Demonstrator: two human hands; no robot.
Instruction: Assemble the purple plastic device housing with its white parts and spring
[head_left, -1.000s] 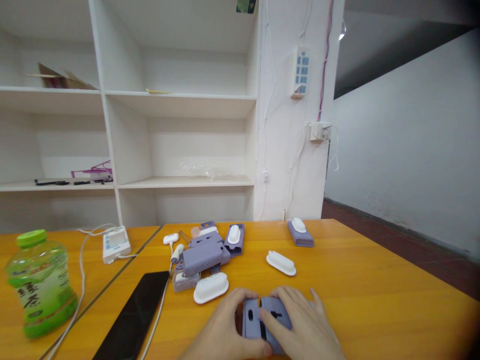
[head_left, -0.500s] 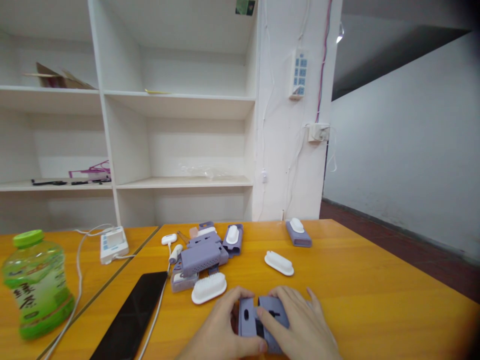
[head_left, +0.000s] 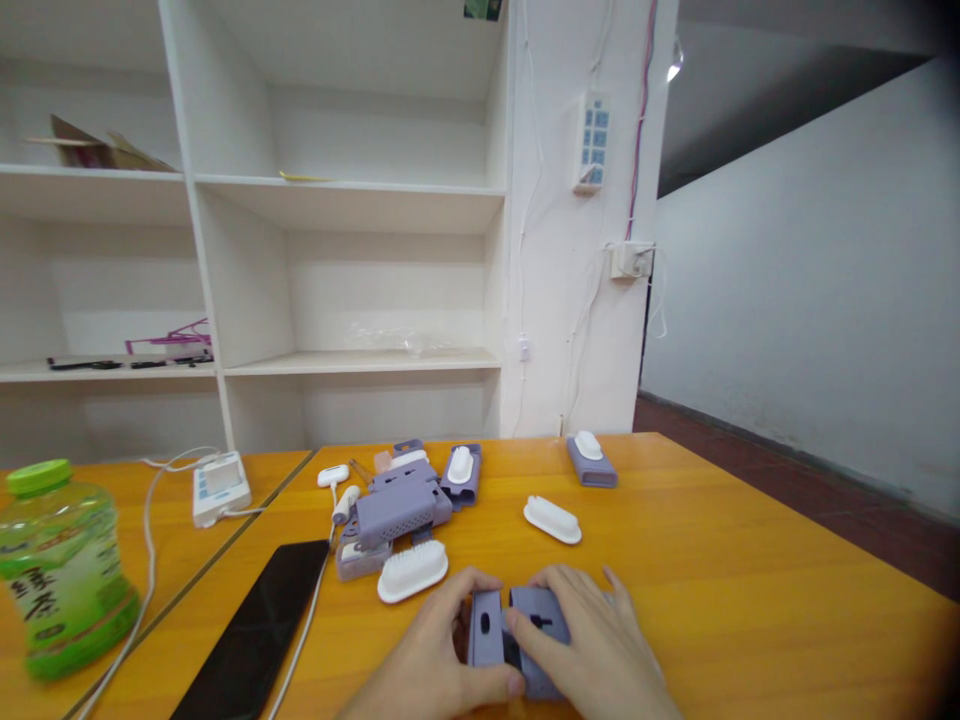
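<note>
Near the front edge of the table, my left hand [head_left: 431, 665] is closed around a purple plastic piece [head_left: 486, 630] with a dark oval hole, thumb along its near side. My right hand [head_left: 596, 645] grips a second purple plastic piece [head_left: 534, 603] with a cross-shaped slot, its fingers draped over the top. A narrow dark gap shows between the two pieces; whether they join lower down is hidden. Just beyond my left hand lies a white bristled brush [head_left: 412, 572]. Farther off rests a white oval piece [head_left: 553, 520].
Purple casings [head_left: 397, 512] are heaped at the middle left. Two more purple casings, one at the heap [head_left: 472, 485] and one at far right [head_left: 600, 474], carry white pieces. A black phone [head_left: 259, 630], white cable [head_left: 301, 640], green-capped bottle [head_left: 71, 590] and power strip [head_left: 222, 490] lie left.
The whole view has shifted slightly, so things appear a little farther left. Both hands keep the same hold on the purple pieces, with hardly any movement between them.
</note>
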